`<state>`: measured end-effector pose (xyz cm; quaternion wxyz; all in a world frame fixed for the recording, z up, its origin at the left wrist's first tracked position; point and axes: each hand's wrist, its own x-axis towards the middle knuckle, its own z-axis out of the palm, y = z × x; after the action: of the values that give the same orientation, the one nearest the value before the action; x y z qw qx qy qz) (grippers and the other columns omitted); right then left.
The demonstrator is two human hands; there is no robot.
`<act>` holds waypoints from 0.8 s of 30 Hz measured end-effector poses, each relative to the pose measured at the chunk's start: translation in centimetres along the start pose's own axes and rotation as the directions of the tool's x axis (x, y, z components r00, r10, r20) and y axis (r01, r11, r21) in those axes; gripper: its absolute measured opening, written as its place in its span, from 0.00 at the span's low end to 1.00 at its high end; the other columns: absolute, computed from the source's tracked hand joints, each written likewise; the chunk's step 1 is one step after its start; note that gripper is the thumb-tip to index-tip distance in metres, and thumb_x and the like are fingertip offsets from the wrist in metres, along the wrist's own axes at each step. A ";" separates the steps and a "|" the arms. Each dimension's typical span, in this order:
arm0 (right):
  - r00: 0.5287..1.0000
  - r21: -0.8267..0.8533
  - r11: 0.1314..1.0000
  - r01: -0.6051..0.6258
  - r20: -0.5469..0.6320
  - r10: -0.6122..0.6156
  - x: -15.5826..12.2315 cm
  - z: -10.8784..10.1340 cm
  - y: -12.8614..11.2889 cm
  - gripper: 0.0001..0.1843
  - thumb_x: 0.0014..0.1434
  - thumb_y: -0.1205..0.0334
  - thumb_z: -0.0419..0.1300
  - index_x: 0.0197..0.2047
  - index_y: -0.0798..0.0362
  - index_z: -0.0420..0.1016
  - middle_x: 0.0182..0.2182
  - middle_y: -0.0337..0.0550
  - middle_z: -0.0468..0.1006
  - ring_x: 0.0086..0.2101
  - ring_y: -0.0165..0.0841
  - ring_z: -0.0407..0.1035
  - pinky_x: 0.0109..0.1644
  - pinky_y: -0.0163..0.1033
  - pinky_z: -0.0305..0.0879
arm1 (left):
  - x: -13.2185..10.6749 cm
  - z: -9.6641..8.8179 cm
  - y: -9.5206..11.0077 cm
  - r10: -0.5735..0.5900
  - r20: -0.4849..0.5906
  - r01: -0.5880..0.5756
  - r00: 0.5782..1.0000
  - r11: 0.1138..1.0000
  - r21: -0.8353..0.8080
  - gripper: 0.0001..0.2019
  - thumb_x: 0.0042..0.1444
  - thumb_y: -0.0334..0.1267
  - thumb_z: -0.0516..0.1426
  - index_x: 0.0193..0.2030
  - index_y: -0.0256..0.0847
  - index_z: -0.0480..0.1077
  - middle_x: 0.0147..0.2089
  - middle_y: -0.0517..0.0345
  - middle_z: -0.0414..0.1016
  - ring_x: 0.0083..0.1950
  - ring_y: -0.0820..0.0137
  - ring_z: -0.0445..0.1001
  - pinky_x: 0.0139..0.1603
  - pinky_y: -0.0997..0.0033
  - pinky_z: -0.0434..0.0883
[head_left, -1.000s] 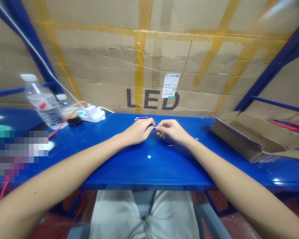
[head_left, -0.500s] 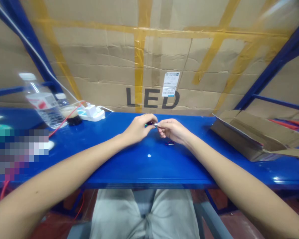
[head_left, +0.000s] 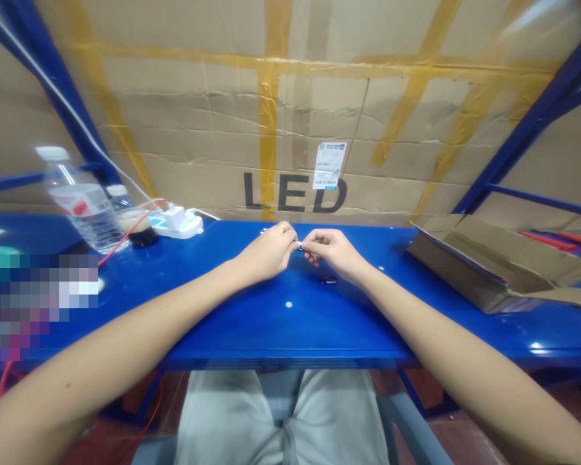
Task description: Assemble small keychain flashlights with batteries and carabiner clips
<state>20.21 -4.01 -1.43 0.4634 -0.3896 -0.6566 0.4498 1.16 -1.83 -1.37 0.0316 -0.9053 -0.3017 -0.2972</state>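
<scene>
Head view, left to right: we see water bottle [head_left: 80,206] at 9 o'clock, white power strip [head_left: 178,221] just right of it. Our left hand [head_left: 268,253] sits mid-frame, fingers pinched narrow on tiny pale part [head_left: 299,244], too small to identify. Right hand [head_left: 333,253], at part's 3 o'clock, pinches the other end. Small purple piece [head_left: 329,279] lies on blue table [head_left: 252,329] at right hand's 6 o'clock. Open cardboard box [head_left: 489,265] sits out at 3 o'clock.

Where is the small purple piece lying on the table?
Head view: the purple piece lies on the blue table just right of centre, on the near side of the right hand, which with the left hand pinches a small part.
</scene>
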 end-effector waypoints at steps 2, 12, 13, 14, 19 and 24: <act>1.000 0.008 1.000 -0.026 0.009 0.026 0.0 -0.1 0.1 0.15 0.48 0.54 0.69 0.26 0.56 0.73 0.20 0.39 0.74 0.20 0.27 0.64 0.25 0.35 0.61 | -0.1 -0.1 0.1 -0.010 0.042 0.009 0.999 0.999 0.031 0.10 0.67 0.35 0.49 0.42 0.35 0.71 0.42 0.46 0.74 0.45 0.60 0.75 0.48 0.58 0.73; 0.977 0.176 0.961 -0.212 0.062 0.204 -0.1 -0.3 -0.2 0.14 0.45 0.58 0.71 0.23 0.57 0.71 0.18 0.38 0.71 0.20 0.25 0.63 0.25 0.33 0.58 | -0.3 0.1 0.1 0.032 0.035 -0.035 0.999 0.996 0.077 0.09 0.67 0.35 0.51 0.42 0.35 0.70 0.42 0.46 0.77 0.44 0.60 0.76 0.46 0.62 0.72; 0.975 0.197 0.955 -0.222 0.067 0.213 -0.1 -0.3 -0.2 0.14 0.45 0.59 0.71 0.22 0.57 0.71 0.18 0.37 0.71 0.19 0.24 0.62 0.24 0.33 0.57 | -0.3 0.1 0.1 0.043 0.022 -0.045 0.999 0.996 0.081 0.09 0.67 0.35 0.51 0.43 0.35 0.70 0.42 0.46 0.77 0.44 0.61 0.76 0.46 0.61 0.72; 0.973 0.217 0.949 -0.230 0.074 0.219 -0.1 -0.3 -0.2 0.14 0.44 0.59 0.72 0.22 0.56 0.71 0.17 0.37 0.70 0.19 0.24 0.61 0.24 0.33 0.56 | -0.3 0.1 0.1 0.054 0.010 -0.055 0.998 0.995 0.084 0.09 0.67 0.35 0.51 0.43 0.35 0.70 0.42 0.46 0.76 0.44 0.61 0.76 0.46 0.61 0.72; 0.966 0.278 0.925 -0.260 0.079 0.248 0.0 -0.2 -0.4 0.13 0.44 0.61 0.71 0.22 0.57 0.71 0.16 0.36 0.67 0.18 0.25 0.59 0.23 0.34 0.53 | -0.3 0.3 0.0 0.105 -0.032 -0.102 0.994 0.991 0.091 0.09 0.68 0.34 0.50 0.43 0.34 0.70 0.42 0.45 0.75 0.43 0.61 0.75 0.46 0.61 0.73; 0.954 0.314 0.901 -0.299 0.081 0.289 0.0 -0.1 -0.6 0.11 0.44 0.63 0.70 0.23 0.58 0.71 0.16 0.36 0.66 0.18 0.25 0.58 0.23 0.35 0.51 | -0.3 0.6 -0.1 0.139 -0.046 -0.132 0.989 0.984 0.119 0.10 0.68 0.34 0.48 0.42 0.34 0.69 0.41 0.45 0.75 0.43 0.61 0.75 0.45 0.61 0.73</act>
<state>20.29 -4.18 -0.79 0.4370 -0.3958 -0.5154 0.6218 1.16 -1.79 -2.03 0.1123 -0.9120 -0.2552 -0.3009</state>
